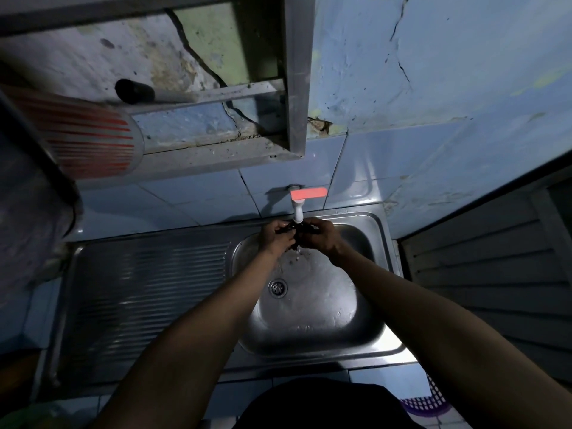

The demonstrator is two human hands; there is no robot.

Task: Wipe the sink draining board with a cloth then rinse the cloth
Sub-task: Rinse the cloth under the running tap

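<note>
A small dark cloth is bunched between my left hand and my right hand, both closed on it right under the white tap spout with its red handle. Water runs down from the cloth into the steel sink bowl. Most of the cloth is hidden by my fingers. The ribbed steel draining board lies to the left of the bowl, with nothing on it.
A metal wall shelf hangs above the draining board, with a red-striped cup and a dark pot at the left. A grey slatted surface stands to the right, and a purple basket sits at bottom right.
</note>
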